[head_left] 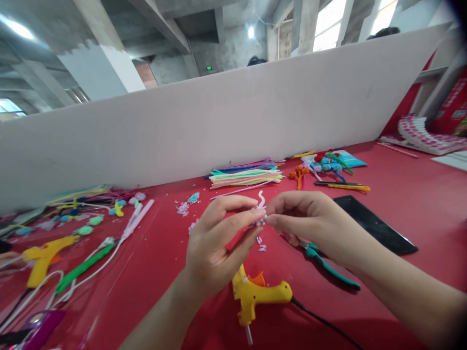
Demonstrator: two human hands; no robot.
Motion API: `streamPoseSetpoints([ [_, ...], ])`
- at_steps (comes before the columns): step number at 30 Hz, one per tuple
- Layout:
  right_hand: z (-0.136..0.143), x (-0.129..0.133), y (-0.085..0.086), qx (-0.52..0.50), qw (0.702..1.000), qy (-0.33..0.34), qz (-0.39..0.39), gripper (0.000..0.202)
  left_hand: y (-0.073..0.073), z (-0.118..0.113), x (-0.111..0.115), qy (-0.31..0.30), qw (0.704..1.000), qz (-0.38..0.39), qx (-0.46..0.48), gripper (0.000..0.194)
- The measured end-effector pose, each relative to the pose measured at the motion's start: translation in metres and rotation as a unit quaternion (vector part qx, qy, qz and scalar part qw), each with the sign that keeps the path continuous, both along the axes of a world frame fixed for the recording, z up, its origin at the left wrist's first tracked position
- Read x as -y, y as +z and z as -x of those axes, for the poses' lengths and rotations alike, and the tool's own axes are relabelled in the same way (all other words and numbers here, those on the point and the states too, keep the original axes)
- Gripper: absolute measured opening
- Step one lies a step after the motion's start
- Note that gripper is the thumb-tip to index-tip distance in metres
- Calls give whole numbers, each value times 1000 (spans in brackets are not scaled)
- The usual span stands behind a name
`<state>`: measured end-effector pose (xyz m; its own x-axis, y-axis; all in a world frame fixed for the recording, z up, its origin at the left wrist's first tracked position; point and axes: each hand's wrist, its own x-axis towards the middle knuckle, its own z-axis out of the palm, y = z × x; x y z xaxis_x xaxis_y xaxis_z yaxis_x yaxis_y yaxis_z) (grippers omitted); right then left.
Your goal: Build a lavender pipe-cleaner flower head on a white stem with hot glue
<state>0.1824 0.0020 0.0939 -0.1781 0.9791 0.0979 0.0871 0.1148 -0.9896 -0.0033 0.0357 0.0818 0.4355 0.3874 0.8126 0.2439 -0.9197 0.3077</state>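
Between the fingertips of my left hand is a small lilac pipe-cleaner piece, with a pale curled end sticking up from it. My right hand pinches at the right side of the same piece, its thumb and forefinger closed together. The fingers partly cover the piece, so its full shape is hidden. Just below, lilac fluff clippings lie on the red table. A yellow glue gun rests under my hands. Green-handled pliers lie beneath my right wrist.
Behind my hands lies a bundle of coloured pipe cleaners before a white partition. A black tray is at right, near pipe-cleaner flowers. At left are another glue gun, cords and another person's hand.
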Motion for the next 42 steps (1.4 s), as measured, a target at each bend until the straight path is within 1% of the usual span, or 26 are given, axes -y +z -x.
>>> streamPoseSetpoints([
  [2,-1,1,1,0,1000,2,-3,10,0,0,1,-9,999,25,19,38],
  [3,-1,1,2,3,1000,0,-8,12,1,-1,1,-15,998,54,36,35],
  [4,-2,2,4,9,1000,-10,-18,14,2,-1,1,-23,993,98,58,32],
  [5,-3,3,5,20,999,-26,-34,16,3,-1,0,-31,983,159,82,28],
  [6,-3,3,6,36,997,-44,-56,17,3,-1,-1,-41,966,232,110,23],
  [7,-4,4,7,56,993,-63,-83,16,4,-1,-3,-53,939,311,136,18],
  [9,-3,4,7,107,980,-89,-140,11,5,-1,-8,-81,865,462,176,11],
  [11,-2,3,4,161,963,-96,-192,6,5,-3,-12,-115,794,564,193,10],
  [13,0,2,0,198,945,-100,-239,6,4,-5,-14,-148,744,621,195,10],
  [15,2,2,-4,217,932,-104,-269,8,4,-8,-14,-174,712,651,197,8],
  [16,3,2,-5,223,929,-105,-276,8,3,-9,-13,-183,702,659,197,7],
  [17,3,2,-6,228,927,-107,-277,8,2,-9,-13,-187,696,665,197,7],
  [19,3,2,-7,235,927,-112,-271,6,1,-10,-13,-191,693,668,193,8],
  [26,2,1,-6,244,927,-117,-260,3,-3,-9,-15,-192,695,666,191,10],
  [38,3,2,-6,253,928,-124,-242,3,-5,-8,-15,-183,705,660,183,7],
  [42,4,1,-6,253,928,-123,-243,3,-5,-8,-16,-190,704,659,184,6],
])
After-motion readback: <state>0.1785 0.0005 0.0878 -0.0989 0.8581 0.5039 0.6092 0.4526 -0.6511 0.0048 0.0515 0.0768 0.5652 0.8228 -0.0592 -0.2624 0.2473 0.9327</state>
